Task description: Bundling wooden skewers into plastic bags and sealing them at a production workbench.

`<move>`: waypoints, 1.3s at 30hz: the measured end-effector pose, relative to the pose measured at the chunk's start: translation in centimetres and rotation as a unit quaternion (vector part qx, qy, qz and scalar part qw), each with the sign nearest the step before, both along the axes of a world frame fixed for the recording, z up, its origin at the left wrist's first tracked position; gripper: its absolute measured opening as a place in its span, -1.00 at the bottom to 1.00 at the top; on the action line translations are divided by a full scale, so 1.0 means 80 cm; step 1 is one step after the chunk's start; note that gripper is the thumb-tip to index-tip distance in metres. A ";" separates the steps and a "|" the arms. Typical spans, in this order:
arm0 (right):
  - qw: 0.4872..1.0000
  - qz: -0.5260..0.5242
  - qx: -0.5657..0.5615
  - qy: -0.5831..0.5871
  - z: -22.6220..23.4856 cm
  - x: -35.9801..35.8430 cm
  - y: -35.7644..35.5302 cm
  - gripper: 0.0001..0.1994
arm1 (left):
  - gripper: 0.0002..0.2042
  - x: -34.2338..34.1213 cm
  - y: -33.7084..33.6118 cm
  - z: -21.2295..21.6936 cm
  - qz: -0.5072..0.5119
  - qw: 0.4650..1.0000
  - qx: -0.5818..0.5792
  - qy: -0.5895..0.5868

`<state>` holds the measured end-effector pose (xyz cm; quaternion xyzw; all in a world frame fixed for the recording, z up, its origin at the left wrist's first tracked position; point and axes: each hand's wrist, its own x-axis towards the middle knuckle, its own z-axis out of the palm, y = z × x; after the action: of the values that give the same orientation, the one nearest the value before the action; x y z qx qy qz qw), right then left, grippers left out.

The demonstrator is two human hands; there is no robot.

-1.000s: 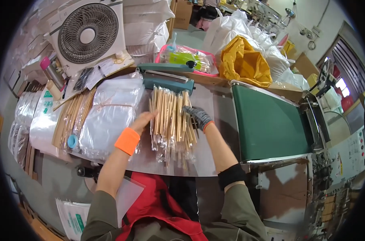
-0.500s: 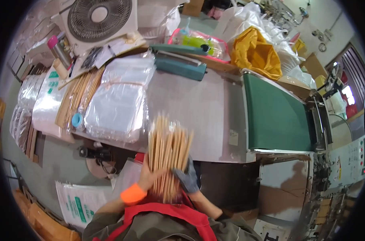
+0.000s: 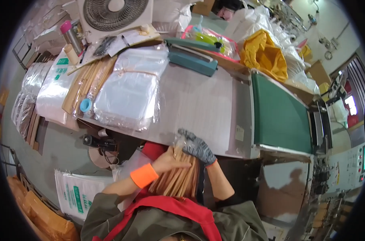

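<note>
Both hands, left hand (image 3: pixel 172 160) bare and right hand (image 3: pixel 196 146) gloved, grip the bagged wooden sticks (image 3: pixel 178 178), long axis running toward the table edge (image 3: pixel 214 150)

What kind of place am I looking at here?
Most likely a small packing workshop. A green conveyor belt runs off the work table, a stack of clear plastic bags lies ready, and both hands hold a bagged bundle of wooden sticks.

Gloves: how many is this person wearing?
1: a grey glove on the right hand, gripping the stick bundle. The left hand is bare, with an orange wristband.
</note>
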<state>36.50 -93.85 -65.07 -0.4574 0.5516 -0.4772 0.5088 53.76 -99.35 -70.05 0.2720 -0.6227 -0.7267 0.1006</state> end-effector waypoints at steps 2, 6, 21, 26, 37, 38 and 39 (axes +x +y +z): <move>0.998 0.002 0.015 -0.064 0.012 0.003 0.005 -0.36 | -0.03 -0.002 0.024 0.057 0.045 0.987 -0.119 -0.095; 0.984 0.041 0.024 -0.173 -0.014 -0.001 -0.006 -0.50 | -0.07 0.001 0.030 0.066 0.130 0.946 -0.289 -0.064; 0.996 0.044 -0.019 -0.077 -0.031 -0.019 0.007 -0.76 | -0.86 0.082 -0.332 0.119 -0.102 0.929 -0.336 -0.121; 0.998 0.025 -0.058 -0.006 -0.032 -0.019 0.016 -0.76 | -0.83 -0.021 -0.163 0.060 -0.058 0.846 -0.529 0.026; 0.987 0.088 0.000 0.137 -0.026 0.031 -0.059 -0.61 | -0.86 -0.011 -0.042 0.033 0.444 0.847 -0.275 0.102; 0.932 0.099 -0.008 0.348 -0.026 0.030 -0.065 -0.55 | -0.97 -0.003 -0.029 0.039 0.367 0.833 -0.401 0.101; 0.932 0.098 -0.008 0.349 -0.026 0.031 -0.057 -0.55 | -0.98 0.001 -0.026 0.054 0.303 0.802 -0.495 0.144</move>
<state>38.98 -98.42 -67.17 -0.6509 0.6429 -0.2402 0.3245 53.82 -101.46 -65.71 0.2522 -0.7621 -0.2828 0.5249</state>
